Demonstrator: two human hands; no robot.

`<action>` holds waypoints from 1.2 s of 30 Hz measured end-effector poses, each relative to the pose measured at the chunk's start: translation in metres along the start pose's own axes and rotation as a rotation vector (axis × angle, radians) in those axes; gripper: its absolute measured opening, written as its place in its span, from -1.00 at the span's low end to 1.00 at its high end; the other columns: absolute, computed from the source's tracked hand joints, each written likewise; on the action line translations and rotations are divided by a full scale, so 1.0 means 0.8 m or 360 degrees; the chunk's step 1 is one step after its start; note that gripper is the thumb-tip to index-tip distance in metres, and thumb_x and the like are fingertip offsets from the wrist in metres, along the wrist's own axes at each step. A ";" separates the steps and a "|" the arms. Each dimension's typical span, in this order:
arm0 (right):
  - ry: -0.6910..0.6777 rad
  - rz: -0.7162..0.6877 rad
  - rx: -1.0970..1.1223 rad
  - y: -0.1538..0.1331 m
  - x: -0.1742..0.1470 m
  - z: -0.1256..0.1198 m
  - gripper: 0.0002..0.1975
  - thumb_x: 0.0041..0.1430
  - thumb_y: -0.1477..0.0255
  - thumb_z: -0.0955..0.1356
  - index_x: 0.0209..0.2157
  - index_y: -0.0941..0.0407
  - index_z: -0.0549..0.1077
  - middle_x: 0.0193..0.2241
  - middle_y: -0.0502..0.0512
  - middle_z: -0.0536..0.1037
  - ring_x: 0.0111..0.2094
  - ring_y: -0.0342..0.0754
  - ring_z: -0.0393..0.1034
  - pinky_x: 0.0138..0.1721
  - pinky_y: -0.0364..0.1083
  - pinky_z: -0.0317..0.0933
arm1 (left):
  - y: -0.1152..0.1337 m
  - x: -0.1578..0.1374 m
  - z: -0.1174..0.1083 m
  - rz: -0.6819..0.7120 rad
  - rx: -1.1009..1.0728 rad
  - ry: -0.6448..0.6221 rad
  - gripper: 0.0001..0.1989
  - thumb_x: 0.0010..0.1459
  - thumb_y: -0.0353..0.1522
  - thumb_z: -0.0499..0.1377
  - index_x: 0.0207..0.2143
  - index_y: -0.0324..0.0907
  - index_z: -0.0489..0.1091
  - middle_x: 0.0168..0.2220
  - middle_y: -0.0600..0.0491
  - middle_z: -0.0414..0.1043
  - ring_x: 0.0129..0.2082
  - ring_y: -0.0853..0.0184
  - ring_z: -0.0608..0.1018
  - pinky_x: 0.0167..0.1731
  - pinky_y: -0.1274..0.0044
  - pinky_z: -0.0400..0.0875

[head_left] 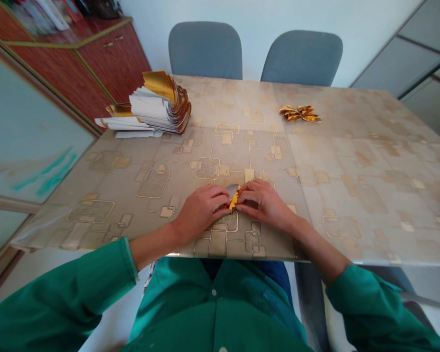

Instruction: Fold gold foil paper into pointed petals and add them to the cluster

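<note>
A patterned tabletop (pixel 352 161) carries a stack of gold paper sheets (pixel 157 105) at far left and a folded gold piece (pixel 299 113) far right of centre. At the near edge, the left hand (pixel 201 210) and right hand (pixel 266 203) pinch a small gold paper (pixel 234 199) between them.

Both forearms reach forward from rolled-up green sleeves and angle inward, so the hands meet at the middle. The left hand (pixel 201 209) lies palm down, knuckles up, fingers curled toward the right. The right hand (pixel 264 203) mirrors it, fingertips bent down and pinched close against the left's.
</note>
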State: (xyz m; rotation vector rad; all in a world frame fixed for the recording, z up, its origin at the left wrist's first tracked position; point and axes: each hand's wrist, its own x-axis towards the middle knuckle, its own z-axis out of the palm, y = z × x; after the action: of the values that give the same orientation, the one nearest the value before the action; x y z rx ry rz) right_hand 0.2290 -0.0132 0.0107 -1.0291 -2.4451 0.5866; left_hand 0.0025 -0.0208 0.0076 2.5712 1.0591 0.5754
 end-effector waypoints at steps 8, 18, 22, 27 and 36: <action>0.0082 0.0065 0.0012 -0.003 0.002 0.011 -0.86 0.24 0.47 0.33 -0.42 0.11 0.45 -0.36 0.07 0.46 -0.27 -0.04 0.28 -0.17 -0.05 0.11 | -0.003 -0.001 0.000 0.0010 -0.0035 -0.0015 -0.90 0.25 -0.35 0.22 -0.26 -0.18 0.50 -0.14 0.02 0.49 -0.13 0.25 0.49 -0.12 0.41 0.41; 0.0157 0.0199 -0.0070 -0.001 0.010 0.027 -0.82 0.08 0.55 0.38 -0.51 0.09 0.30 -0.47 0.01 0.39 -0.35 -0.06 0.22 -0.24 -0.07 0.07 | -0.004 -0.003 0.002 -0.0014 -0.0055 -0.0015 -0.90 0.26 -0.35 0.21 -0.25 -0.19 0.50 -0.09 0.00 0.49 -0.11 0.25 0.49 -0.11 0.40 0.42; 0.0143 0.0192 -0.0065 -0.001 0.011 0.028 -0.80 0.07 0.57 0.37 -0.53 0.09 0.28 -0.48 0.00 0.37 -0.36 -0.06 0.22 -0.25 -0.07 0.06 | -0.001 -0.005 0.003 -0.0043 -0.0077 0.0035 -0.87 0.29 -0.37 0.17 -0.24 -0.20 0.50 -0.10 0.00 0.50 -0.10 0.25 0.49 -0.08 0.38 0.42; 0.0113 0.0211 -0.0047 0.000 0.012 0.026 -0.80 0.08 0.55 0.38 -0.53 0.08 0.28 -0.48 0.01 0.37 -0.36 -0.06 0.22 -0.26 -0.07 0.06 | 0.003 -0.003 0.005 -0.0110 -0.0057 0.0088 -0.81 0.31 -0.30 0.15 -0.32 -0.20 0.49 -0.14 0.00 0.51 -0.14 0.25 0.50 -0.10 0.38 0.41; 0.0132 0.0233 0.0036 0.002 0.012 0.027 -0.80 0.05 0.58 0.41 -0.52 0.10 0.32 -0.48 0.01 0.40 -0.35 -0.06 0.23 -0.25 -0.08 0.06 | 0.006 0.000 0.005 -0.0175 -0.0003 0.0034 -0.88 0.20 -0.33 0.28 -0.36 -0.18 0.45 -0.17 0.03 0.49 -0.17 0.25 0.48 -0.17 0.43 0.37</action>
State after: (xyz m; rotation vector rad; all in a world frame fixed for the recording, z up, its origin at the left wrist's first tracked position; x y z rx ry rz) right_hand 0.2121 -0.0097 -0.0061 -1.2063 -2.3006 0.6045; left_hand 0.0073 -0.0243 0.0061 2.4920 1.1977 0.5767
